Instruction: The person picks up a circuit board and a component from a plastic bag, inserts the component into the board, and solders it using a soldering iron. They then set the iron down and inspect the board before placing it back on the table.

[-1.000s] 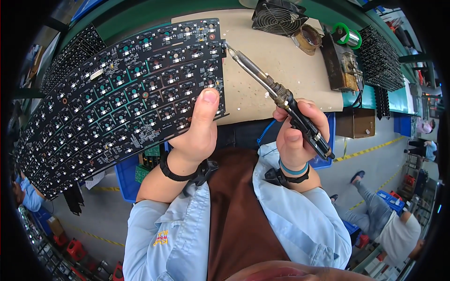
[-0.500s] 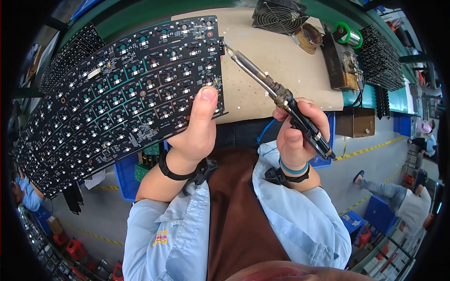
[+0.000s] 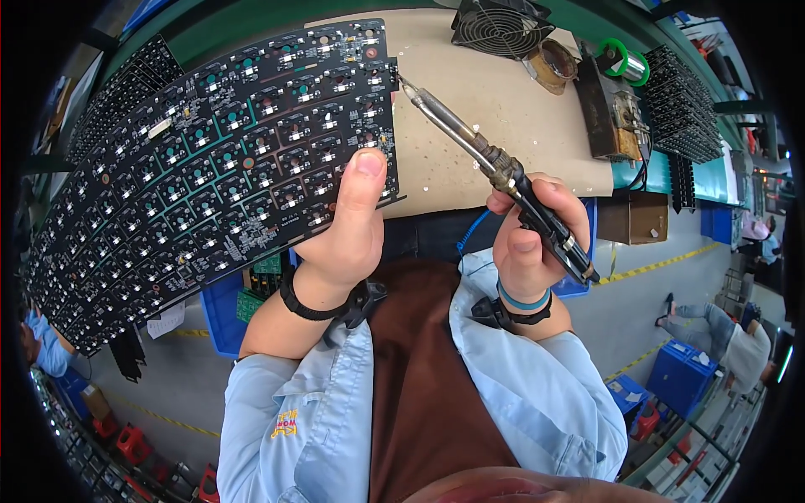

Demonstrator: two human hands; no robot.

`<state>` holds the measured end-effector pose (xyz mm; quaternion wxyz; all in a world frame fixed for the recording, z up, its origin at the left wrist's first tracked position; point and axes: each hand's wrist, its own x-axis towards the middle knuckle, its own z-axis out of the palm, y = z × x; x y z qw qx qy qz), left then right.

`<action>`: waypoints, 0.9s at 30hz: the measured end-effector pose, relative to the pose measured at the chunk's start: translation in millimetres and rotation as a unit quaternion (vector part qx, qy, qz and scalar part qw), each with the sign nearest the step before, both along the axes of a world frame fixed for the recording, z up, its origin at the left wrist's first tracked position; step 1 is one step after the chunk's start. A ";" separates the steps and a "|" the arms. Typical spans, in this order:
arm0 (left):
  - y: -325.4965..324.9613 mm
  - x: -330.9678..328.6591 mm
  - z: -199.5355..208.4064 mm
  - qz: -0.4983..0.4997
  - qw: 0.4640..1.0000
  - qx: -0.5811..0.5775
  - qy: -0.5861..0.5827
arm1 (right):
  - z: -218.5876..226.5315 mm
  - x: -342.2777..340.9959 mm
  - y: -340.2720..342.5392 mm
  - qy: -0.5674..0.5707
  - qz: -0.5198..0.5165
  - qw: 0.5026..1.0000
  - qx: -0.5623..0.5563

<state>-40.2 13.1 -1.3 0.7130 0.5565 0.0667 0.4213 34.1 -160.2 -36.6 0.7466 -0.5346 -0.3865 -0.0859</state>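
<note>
My left hand (image 3: 352,218) grips a large black circuit board (image 3: 210,176) by its near right part, thumb on top and the other fingers hidden beneath. Rows of small white and metal components cover the board. In my right hand (image 3: 537,235) is a soldering iron (image 3: 495,159), its black handle wrapped by my fingers. The iron slants up and left, and its tip lies at the board's right edge, near a small tab there. Whether the tip touches the board I cannot tell.
Brown paper (image 3: 495,109) covers the bench. A black fan (image 3: 501,29), a round brown tin (image 3: 552,65), a solder spool (image 3: 623,63) with green rims and a dark metal box (image 3: 599,109) stand at the back. Stacked boards (image 3: 683,105) are at far right. A person (image 3: 738,339) is at right.
The board and my left hand have shifted slightly up and left. The soldering iron has moved only a little, its tip still by the board's edge. The person at right has moved.
</note>
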 end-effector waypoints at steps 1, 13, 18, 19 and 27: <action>0.3 0.0 -0.5 0.001 1.000 -0.001 0.000 | 0.2 -0.3 0.6 0.002 -0.001 1.000 0.002; 1.6 -1.1 -6.5 -0.001 1.000 0.003 -0.021 | 0.5 -1.9 2.2 0.000 -0.008 1.000 -0.001; 0.4 -0.8 -3.8 -0.009 1.000 -0.016 -0.023 | 1.3 -1.8 1.6 0.000 -0.011 1.000 -0.005; 0.5 -0.8 -3.6 -0.006 1.000 -0.013 -0.020 | 1.4 -1.7 1.3 0.000 -0.011 1.000 -0.005; -0.1 -0.2 -4.2 -0.002 1.000 -0.011 -0.017 | 5.3 -2.4 4.1 0.016 0.005 0.999 0.039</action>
